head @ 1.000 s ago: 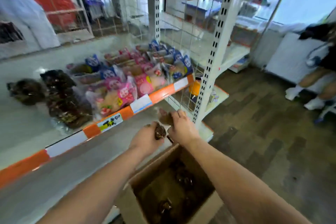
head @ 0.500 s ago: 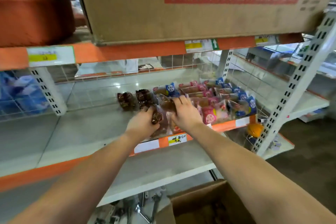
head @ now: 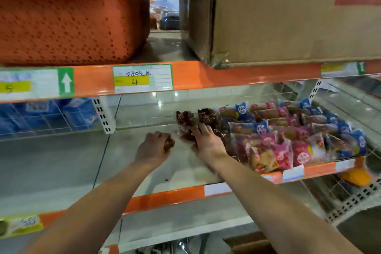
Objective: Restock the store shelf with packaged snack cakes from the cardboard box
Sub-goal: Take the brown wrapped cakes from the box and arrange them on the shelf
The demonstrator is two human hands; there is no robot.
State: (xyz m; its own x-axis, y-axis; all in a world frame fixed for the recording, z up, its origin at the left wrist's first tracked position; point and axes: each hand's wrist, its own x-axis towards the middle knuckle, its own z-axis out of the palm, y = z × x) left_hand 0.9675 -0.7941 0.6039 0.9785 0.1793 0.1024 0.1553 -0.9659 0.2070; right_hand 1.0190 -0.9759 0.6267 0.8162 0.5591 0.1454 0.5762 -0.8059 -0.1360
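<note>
Here both hands are over the white shelf [head: 144, 171], side by side and just apart. The left hand [head: 154, 148] is curled round a dark snack cake [head: 169, 142]. Only one brown end shows past the fingertips, pointing toward the right hand; its long axis cannot be told. The right hand [head: 207, 141] lies palm down, fingers nearly straight and slightly spread. They rest on a clear-wrapped dark pack [head: 185, 135] just left of the knuckles. That pack looks to run front to back on the shelf, though blur makes it uncertain.

Just beyond the right fingertips, two more dark packs [head: 186, 118] lie side by side toward the back. To the right of the right hand, touching its wrist side, are rows of pink and blue packs [head: 299, 136]. Their long axes run across the shelf, with the printed ends pointing right, away from the hands.

Below the right forearm, a corner of the cardboard box [head: 250, 244] shows at the picture's lower edge. Above the hands, the next shelf up carries a price label [head: 142, 78] on its orange edge. On it stand stacked orange baskets [head: 72, 27] above the left hand and a large carton [head: 288, 16] above the right.
</note>
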